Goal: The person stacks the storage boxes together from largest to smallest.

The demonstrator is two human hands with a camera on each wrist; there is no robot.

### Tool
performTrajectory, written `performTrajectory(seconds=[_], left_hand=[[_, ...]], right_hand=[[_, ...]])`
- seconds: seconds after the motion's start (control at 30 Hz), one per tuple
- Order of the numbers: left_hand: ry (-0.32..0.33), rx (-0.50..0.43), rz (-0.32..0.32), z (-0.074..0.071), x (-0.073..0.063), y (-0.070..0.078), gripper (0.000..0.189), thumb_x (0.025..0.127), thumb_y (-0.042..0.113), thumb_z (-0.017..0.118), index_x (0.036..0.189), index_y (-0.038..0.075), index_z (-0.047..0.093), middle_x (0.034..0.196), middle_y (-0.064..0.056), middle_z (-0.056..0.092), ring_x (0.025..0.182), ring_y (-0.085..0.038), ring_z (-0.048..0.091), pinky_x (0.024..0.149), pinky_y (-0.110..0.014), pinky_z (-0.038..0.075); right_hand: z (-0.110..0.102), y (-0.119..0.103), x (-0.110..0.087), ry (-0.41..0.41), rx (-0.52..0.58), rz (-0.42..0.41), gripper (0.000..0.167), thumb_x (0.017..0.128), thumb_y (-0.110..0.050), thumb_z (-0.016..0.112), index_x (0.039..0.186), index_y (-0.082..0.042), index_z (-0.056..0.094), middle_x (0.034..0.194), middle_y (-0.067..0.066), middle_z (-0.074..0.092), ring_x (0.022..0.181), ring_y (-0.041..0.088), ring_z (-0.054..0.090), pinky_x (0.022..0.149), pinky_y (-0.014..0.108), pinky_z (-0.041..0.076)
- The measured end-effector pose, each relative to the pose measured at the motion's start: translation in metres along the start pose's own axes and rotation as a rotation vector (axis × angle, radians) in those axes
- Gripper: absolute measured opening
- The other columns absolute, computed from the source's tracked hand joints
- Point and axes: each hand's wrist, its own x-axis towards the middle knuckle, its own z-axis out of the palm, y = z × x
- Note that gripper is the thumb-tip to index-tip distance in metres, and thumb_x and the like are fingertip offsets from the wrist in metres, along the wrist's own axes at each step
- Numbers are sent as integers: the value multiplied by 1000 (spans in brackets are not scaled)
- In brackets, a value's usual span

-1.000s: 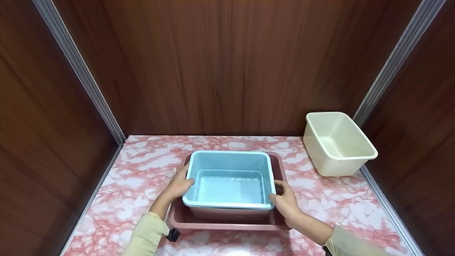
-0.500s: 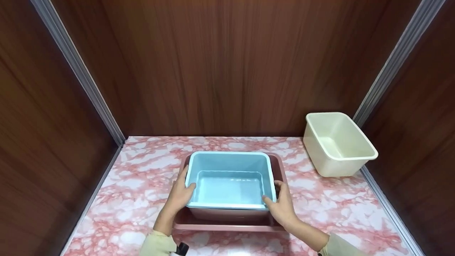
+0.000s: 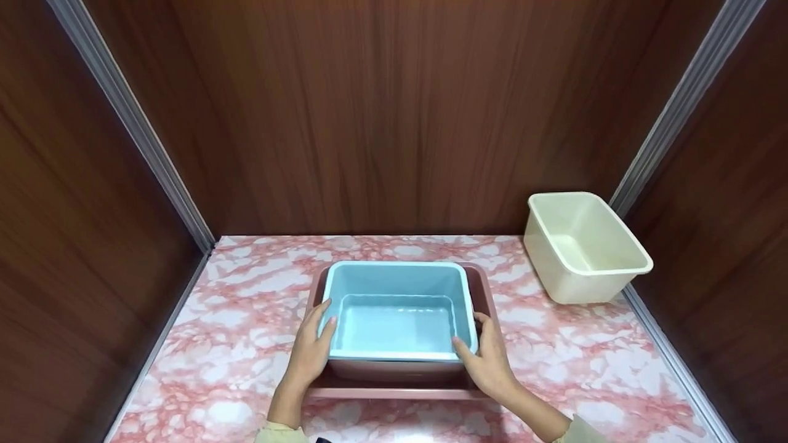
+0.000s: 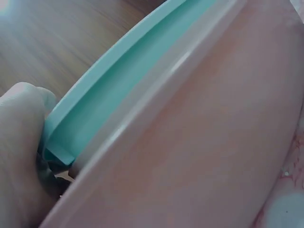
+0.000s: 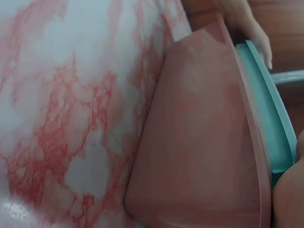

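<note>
A light blue rectangular plastic bin (image 3: 394,320) sits inside a larger reddish-pink bin (image 3: 406,392) at the middle front of the table. Beneath the blue rim in the head view, a brownish tapered wall shows; whether it is a separate bin I cannot tell. My left hand (image 3: 308,351) holds the blue bin's left rim near the front corner, thumb on the inner side. On the opposite side, my right hand (image 3: 489,360) grips the right rim at the front corner, thumb inside and fingers outside. The left wrist view shows the blue rim (image 4: 102,107) standing above the pink one.
A cream bin (image 3: 585,246) stands at the back right of the pink-and-white marbled table (image 3: 234,344), close to the right wall. Dark wood panels (image 3: 381,123) enclose the back and sides, with metal strips (image 3: 671,104) in the corners.
My left hand has slid slightly toward me along the rim, and its forearm swung inward. My right thumb has shifted left, further over the rim. The bins have hardly moved.
</note>
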Motion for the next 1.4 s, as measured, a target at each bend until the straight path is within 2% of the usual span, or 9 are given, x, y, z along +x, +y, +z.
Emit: performTrajectory(seconds=[0.13,0.27,0.37,0.57,0.73,0.83,1.2,1.4], left_hand=[[21,72,39,0,-4,-2,46,104,32,45,145,13,45,147,-9,43,137,-29,34,108,-54,28],[28,155,53,-3,-11,-4,50,103,39,43,147,15,44,146,-8,44,135,-29,37,106,-54,31],[12,187,52,-6,-16,-6,53,103,39,46,149,14,41,148,-8,42,136,-31,36,106,-56,30],[13,213,-4,-9,-23,-7,53,101,40,49,149,18,41,149,-6,41,136,-31,36,107,-56,29],[32,199,21,-4,-21,-6,51,101,33,53,148,18,42,148,-6,43,135,-31,38,106,-57,31],[47,191,28,-1,-19,-5,49,101,30,54,147,19,44,147,-6,44,134,-31,39,105,-56,32],[34,181,3,4,-19,-5,51,100,31,55,148,19,42,147,-8,44,134,-32,39,104,-58,33],[39,208,-6,3,-20,-4,52,100,33,54,149,19,41,147,-9,44,134,-33,39,104,-58,32]], right_hand=[[1,4,0,5,-12,-37,58,95,-23,63,136,7,36,126,21,46,111,29,45,97,47,34],[3,5,-1,13,-11,-38,58,96,-27,61,137,6,37,128,21,45,115,30,45,98,48,34],[5,5,-2,27,-7,-27,54,96,-25,62,136,4,40,128,19,47,116,28,46,98,48,35],[7,6,-3,27,-22,-26,48,96,-20,62,134,2,44,125,16,52,113,26,51,96,47,40],[2,7,-4,48,-37,-20,49,96,-24,62,135,2,45,129,17,52,120,29,49,98,52,39],[-1,6,-4,57,-36,-22,48,97,-24,61,134,2,46,127,16,53,118,29,50,98,51,39],[-3,12,-3,92,-33,-48,40,95,-17,63,128,3,51,115,11,59,103,20,57,89,45,44],[-4,8,-3,139,15,-79,33,95,-12,62,124,2,55,114,9,61,106,21,57,91,36,43]])
